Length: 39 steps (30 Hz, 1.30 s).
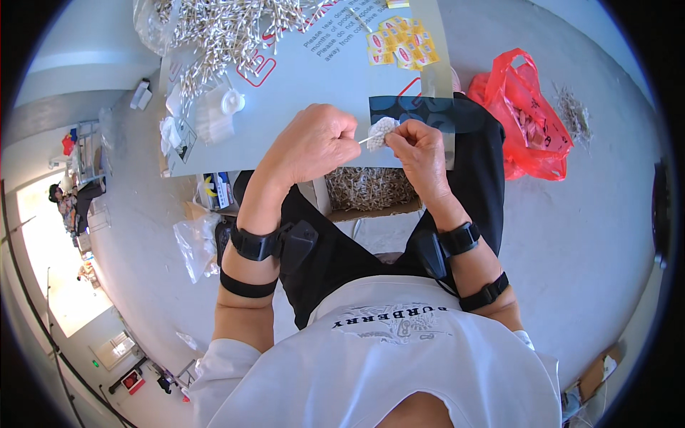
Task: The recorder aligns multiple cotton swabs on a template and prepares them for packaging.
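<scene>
Head view, looking down over the lap. The left hand (314,143) is curled into a loose fist, its fingers (341,137) closed on 1 thin white swab stick (369,137), whose free end points right. The right hand (421,153) faces it, thumb and forefinger pinched shut on a small bundle of cotton swabs (382,132), tips showing as a white cluster; the remaining fingers are folded under. Stick and bundle meet between the 2 hands, just above the near edge of the table (307,78), which is covered by a pale printed sheet. A heap of loose swabs (228,28) lies at the far left of the table, with a clear plastic bag (146,21) beside it; small yellow packets (399,44) lie at the far right. Below the hands, a cardboard box (371,189) holds more swabs. A red plastic bag (528,118) sits on the floor to the right. Both wrists carry black straps.
</scene>
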Tool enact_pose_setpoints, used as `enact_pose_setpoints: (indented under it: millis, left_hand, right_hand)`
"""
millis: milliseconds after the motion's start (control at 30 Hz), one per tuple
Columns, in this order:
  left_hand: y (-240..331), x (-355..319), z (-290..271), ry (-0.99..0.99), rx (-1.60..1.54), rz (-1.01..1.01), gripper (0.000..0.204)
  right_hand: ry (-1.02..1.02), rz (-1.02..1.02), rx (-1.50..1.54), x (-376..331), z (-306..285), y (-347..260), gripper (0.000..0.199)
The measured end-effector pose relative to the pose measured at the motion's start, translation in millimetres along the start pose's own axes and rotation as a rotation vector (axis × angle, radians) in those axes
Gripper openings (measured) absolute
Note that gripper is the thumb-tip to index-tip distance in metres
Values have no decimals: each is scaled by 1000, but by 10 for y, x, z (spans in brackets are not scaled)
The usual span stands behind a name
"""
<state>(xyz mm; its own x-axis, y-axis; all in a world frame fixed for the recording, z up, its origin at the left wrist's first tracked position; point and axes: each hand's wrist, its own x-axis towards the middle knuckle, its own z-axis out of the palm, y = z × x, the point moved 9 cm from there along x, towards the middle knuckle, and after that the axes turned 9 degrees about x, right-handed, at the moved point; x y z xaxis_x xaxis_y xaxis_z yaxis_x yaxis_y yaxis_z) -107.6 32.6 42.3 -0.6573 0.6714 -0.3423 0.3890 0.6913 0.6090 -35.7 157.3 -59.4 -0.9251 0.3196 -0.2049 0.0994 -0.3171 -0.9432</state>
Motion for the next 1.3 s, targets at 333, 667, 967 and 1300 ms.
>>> enact_pose_setpoints:
  millis: [333, 667, 967, 1300]
  left_hand:
    - [41, 128, 38, -89, 171, 2, 22]
    - [305, 313, 25, -204, 313, 72, 27]
    - [16, 227, -220, 40, -81, 31, 23]
    - [-1469, 203, 223, 319, -911, -374, 10]
  right_hand:
    - [3, -4, -72, 7, -16, 34, 18]
    - [-3, -1, -117, 6, -2, -30, 18]
    - [3, 27, -75, 8, -23, -5, 18]
    - [-18, 38, -94, -7, -12, -46, 19]
